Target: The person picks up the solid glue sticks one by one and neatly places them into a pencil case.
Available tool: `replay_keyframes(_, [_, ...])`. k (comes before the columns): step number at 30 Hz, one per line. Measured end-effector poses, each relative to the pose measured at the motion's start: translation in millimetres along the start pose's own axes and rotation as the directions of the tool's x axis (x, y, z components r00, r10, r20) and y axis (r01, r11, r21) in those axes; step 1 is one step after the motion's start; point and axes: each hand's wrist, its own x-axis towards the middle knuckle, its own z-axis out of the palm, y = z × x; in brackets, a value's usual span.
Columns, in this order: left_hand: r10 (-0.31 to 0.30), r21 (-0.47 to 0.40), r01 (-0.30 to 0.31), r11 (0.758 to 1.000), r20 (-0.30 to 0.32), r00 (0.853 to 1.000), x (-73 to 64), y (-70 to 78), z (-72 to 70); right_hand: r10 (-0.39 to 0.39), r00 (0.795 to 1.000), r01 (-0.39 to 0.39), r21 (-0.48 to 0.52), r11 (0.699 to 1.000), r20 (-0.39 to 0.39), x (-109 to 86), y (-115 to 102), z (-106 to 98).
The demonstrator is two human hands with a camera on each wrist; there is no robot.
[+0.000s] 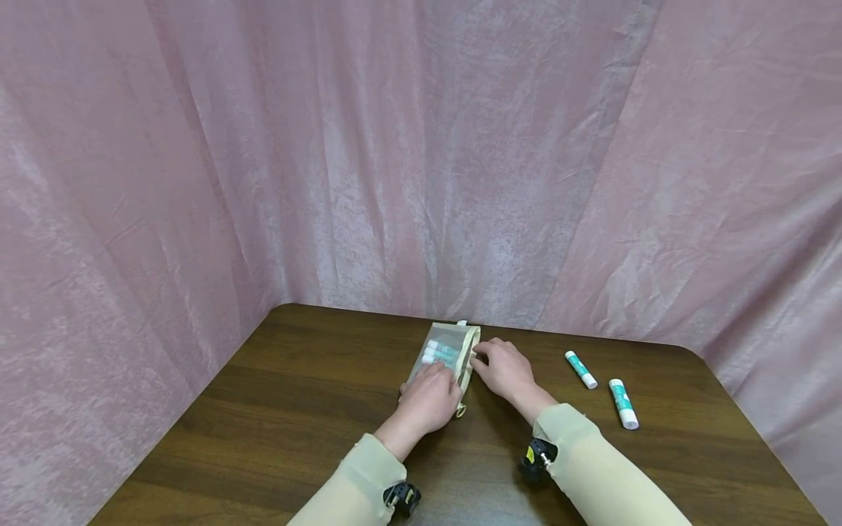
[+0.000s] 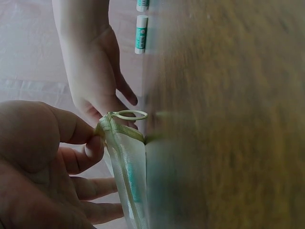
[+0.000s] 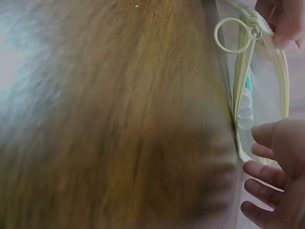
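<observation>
A see-through mesh zip pouch (image 1: 449, 334) with cream edging lies near the table's back edge, its zipper side facing right and parted. Several white-and-teal glue sticks (image 1: 438, 351) show through the mesh. My left hand (image 1: 430, 399) pinches the zipper edge at the near end, where a cream pull ring (image 3: 216, 42) hangs. At the far part of the opening is my right hand (image 1: 505, 369), its thumb and forefinger at the rim and the other fingers fanned out in the right wrist view. White stick ends (image 3: 245, 112) sit just inside the mouth.
Two more glue sticks lie on the brown wooden table (image 1: 296, 380) to the right: one farther back (image 1: 581, 370), and a second glue stick (image 1: 623, 404) nearer and more to the right. A pink curtain (image 1: 368, 161) hangs behind and beside the table.
</observation>
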Motion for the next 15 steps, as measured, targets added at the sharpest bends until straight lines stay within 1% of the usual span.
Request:
replay_keyframes(3, [-0.008,-0.009,0.008,1.0,0.01,1.0,1.1,-1.2,2.0,0.001,1.0,-0.001,0.019,1.0,0.003,-4.1,2,-5])
replay_keyframes(9, [-0.003,0.03,0.004,1.0,-0.034,0.999,9.2,-15.0,21.0,-0.02,1.0,0.02,0.022,1.0,-0.013,-12.9,8,-14])
replay_keyframes(12, [0.002,0.013,-0.001,1.0,-0.03,1.0,7.4,-12.5,17.2,-0.023,1.0,0.023,0.009,1.0,-0.014,-17.7,12,-18])
replay_keyframes(15, [-0.004,-0.008,0.004,1.0,-0.006,1.0,2.8,-5.0,7.8,-0.019,1.0,0.019,0.002,1.0,-0.014,-22.7,17,-20])
